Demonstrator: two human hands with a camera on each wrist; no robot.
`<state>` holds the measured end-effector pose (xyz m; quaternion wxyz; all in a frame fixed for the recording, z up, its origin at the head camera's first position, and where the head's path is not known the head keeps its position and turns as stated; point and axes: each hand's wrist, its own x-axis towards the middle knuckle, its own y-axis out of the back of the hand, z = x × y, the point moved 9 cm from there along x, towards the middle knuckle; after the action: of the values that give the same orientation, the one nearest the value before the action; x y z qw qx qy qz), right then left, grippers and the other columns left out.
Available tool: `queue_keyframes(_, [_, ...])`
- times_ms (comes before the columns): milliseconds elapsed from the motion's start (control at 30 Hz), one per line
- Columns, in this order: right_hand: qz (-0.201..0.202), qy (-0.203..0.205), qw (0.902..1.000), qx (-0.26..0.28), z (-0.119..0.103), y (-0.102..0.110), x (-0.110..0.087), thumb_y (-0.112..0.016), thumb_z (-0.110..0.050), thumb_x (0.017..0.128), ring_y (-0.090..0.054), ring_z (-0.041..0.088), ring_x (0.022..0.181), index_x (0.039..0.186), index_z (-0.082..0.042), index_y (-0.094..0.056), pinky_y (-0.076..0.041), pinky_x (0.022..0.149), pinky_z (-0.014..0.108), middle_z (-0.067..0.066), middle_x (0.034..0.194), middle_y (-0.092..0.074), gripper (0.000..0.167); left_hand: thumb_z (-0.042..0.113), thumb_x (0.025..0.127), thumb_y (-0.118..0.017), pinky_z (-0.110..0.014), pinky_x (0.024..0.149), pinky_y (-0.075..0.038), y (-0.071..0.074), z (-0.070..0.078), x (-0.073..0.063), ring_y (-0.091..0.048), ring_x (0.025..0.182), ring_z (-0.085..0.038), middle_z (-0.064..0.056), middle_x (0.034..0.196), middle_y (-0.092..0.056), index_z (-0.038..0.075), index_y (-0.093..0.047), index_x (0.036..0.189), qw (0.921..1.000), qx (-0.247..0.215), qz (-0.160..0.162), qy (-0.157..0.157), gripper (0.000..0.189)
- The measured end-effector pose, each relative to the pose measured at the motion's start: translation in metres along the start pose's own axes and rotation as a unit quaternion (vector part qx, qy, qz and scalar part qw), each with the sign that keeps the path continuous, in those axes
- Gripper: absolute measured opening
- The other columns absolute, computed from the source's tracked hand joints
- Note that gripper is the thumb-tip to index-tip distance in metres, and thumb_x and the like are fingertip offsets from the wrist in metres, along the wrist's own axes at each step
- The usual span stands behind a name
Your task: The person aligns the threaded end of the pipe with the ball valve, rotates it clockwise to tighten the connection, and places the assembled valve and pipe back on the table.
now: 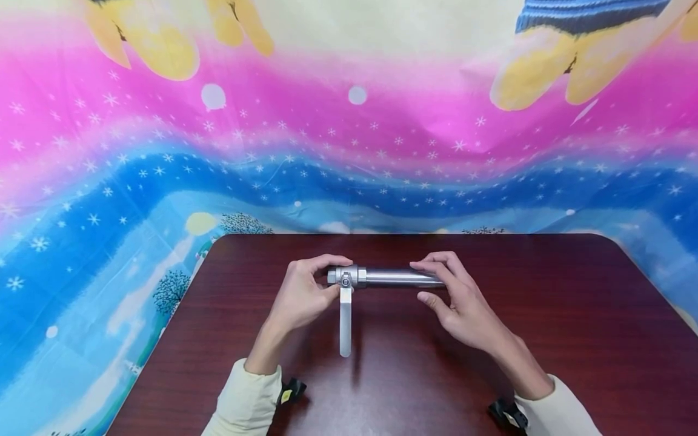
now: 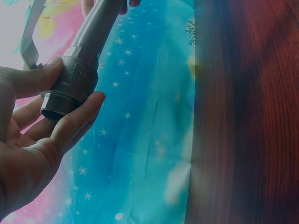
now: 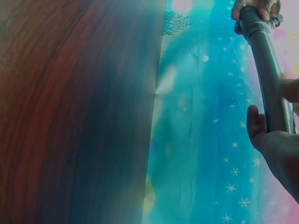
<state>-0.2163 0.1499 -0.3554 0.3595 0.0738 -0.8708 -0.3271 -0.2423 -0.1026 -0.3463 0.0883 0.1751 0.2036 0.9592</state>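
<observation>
A steel ball valve (image 1: 357, 274) is joined to a straight metal pipe (image 1: 389, 278), and both are held level above the table. My left hand (image 1: 297, 293) pinches the valve body between thumb and fingers. The valve's flat lever handle (image 1: 346, 327) points toward me in the head view. In the left wrist view the valve's hexagonal end (image 2: 55, 106) shows an open bore. At the pipe's far right end my right hand (image 1: 463, 306) lies about it loosely, fingers along the far side. Its thumb (image 3: 253, 119) stands a little off the pipe in the right wrist view.
The dark red wooden table (image 1: 545, 284) has rounded far corners. Behind it hangs a printed cloth (image 1: 349, 127) with snowflakes in pink and blue. Black camera mounts (image 1: 293, 390) sit at both wrists beside the pale sleeves (image 1: 245, 396).
</observation>
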Motion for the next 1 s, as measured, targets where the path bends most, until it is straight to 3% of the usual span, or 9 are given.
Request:
queue_keyframes(300, [-0.014,-0.003,0.9998,-0.01,0.0017,-0.0042,-0.0005,-0.075,0.016,0.089,-0.05,0.007,0.101,0.132,-0.015,-0.066,-0.043,0.077,0.019,0.004,0.129,-0.054,0.054,-0.011,0.085,-0.072,-0.022,0.059,-0.048,-0.001,-0.0036,0.0007,-0.064,0.067,-0.012,-0.01,0.099,-0.08,0.01,-0.081,0.12,0.9994,0.03,-0.009,0.017,0.042])
queue_keyframes(1000, [-0.022,-0.02,0.9995,-0.011,0.0071,-0.0035,-0.0015,-0.074,0.009,0.093,-0.056,0.008,0.106,0.136,-0.022,-0.067,-0.042,0.085,0.017,-0.004,0.129,-0.061,0.054,-0.011,0.085,-0.071,-0.022,0.06,-0.049,-0.0024,-0.0044,0.0002,-0.066,0.07,-0.012,-0.011,0.101,-0.08,0.009,-0.08,0.12,0.9992,0.027,-0.016,0.025,0.042])
